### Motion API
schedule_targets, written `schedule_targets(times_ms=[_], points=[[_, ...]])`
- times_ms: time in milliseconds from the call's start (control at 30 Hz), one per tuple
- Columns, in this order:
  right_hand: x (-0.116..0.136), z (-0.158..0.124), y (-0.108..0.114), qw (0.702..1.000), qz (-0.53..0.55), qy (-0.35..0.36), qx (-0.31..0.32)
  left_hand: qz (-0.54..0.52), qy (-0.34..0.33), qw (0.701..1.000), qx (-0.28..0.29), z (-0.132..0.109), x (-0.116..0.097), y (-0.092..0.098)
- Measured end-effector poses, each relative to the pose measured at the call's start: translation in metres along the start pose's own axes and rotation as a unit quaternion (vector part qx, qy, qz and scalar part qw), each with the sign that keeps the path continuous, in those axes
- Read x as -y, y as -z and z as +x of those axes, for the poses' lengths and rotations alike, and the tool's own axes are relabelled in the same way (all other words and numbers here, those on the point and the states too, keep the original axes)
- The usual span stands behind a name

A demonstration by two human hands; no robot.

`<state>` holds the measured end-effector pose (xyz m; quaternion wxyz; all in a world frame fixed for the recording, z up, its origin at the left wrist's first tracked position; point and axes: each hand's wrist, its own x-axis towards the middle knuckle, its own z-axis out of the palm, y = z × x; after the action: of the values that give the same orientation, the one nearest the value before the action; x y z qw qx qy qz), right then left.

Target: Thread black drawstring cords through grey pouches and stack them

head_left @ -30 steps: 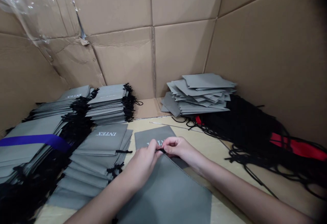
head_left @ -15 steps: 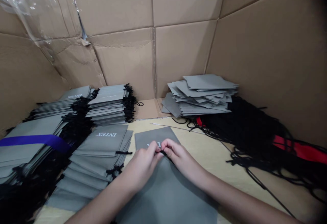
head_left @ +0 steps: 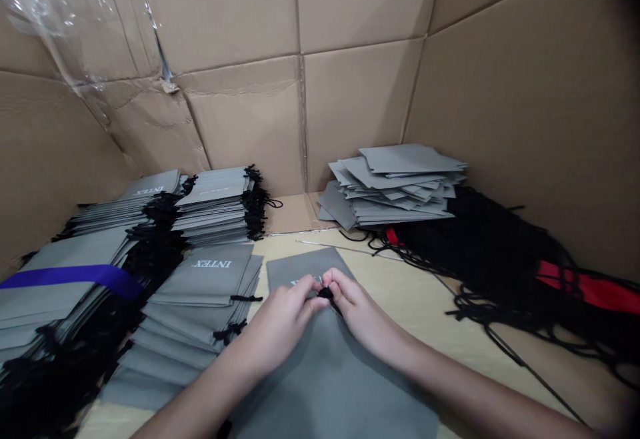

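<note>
My left hand (head_left: 289, 312) and my right hand (head_left: 353, 299) meet at the middle of the table, fingertips pinched on a bunched black cord (head_left: 325, 292). Both hands are closed. The cord lies over a grey fabric bag (head_left: 330, 372), spread flat beneath my wrists and running toward me. Beyond my fingers lies another grey fabric piece (head_left: 310, 264) with white lettering partly covered by my hands. Whether the cord is knotted or looped is hidden by my fingertips.
Left of my hands lies a fanned pile of grey INTEX bags (head_left: 200, 275); more stacks (head_left: 215, 189) stand behind, one with a purple band (head_left: 75, 275). At right are loose grey pieces (head_left: 400, 182), a heap of black cords (head_left: 490, 239) and a thin metal rod (head_left: 345, 248). Cardboard walls (head_left: 240, 119) surround the table.
The black cord now shows as a tighter, thicker bunch between my fingertips. Both hands have shifted very slightly to the right along with the whole view.
</note>
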<state>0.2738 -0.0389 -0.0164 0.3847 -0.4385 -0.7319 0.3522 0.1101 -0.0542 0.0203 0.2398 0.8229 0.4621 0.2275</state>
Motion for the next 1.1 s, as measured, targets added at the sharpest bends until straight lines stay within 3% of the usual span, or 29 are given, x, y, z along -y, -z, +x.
schedule_targets(times_ms=[267, 467, 600, 867, 1100], points=[[0.003, 0.0, 0.001, 0.999, -0.012, 0.006, -0.037, -0.015, -0.016, 1.0, 0.0, 0.001, 0.002, -0.002], [0.011, 0.0, 0.006, 0.992, -0.085, 0.075, -0.05, 0.007, -0.008, 1.0, -0.013, 0.004, 0.007, -0.004], [0.015, 0.001, 0.012, 0.99, -0.09, 0.105, -0.009, 0.02, -0.003, 0.999, -0.029, 0.004, 0.008, -0.003], [0.007, 0.006, 0.017, 0.984, 0.098, 0.055, 0.138, 0.02, -0.017, 1.0, 0.004, 0.001, 0.008, 0.002], [0.013, 0.002, 0.015, 0.992, -0.01, 0.088, 0.086, -0.045, -0.028, 0.999, -0.006, 0.003, 0.006, 0.002]])
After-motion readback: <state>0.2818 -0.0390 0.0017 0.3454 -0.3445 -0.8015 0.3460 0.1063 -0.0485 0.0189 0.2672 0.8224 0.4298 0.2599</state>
